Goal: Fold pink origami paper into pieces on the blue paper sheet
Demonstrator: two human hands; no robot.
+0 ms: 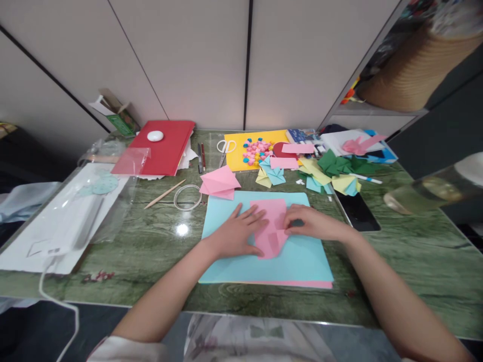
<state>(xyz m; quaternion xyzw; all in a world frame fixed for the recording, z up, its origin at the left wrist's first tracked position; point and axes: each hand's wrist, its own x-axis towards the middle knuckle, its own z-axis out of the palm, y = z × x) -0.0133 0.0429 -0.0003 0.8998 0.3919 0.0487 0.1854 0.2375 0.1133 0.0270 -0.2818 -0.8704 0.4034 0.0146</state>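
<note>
A partly folded sheet of pink paper lies on a stack of coloured paper with light blue on top. My left hand rests with fingers spread on the pink paper's left side. At its right edge, my right hand pinches the paper between thumb and fingers. A small flap is folded at the sheet's lower right. Just beyond the stack's far left corner sit folded pink paper pieces.
White scissors, a clear ring and a pointed wooden stick lie beyond my left hand. Folded green paper and a dark phone are on the right, near a clear bottle. A red folder lies at the back left.
</note>
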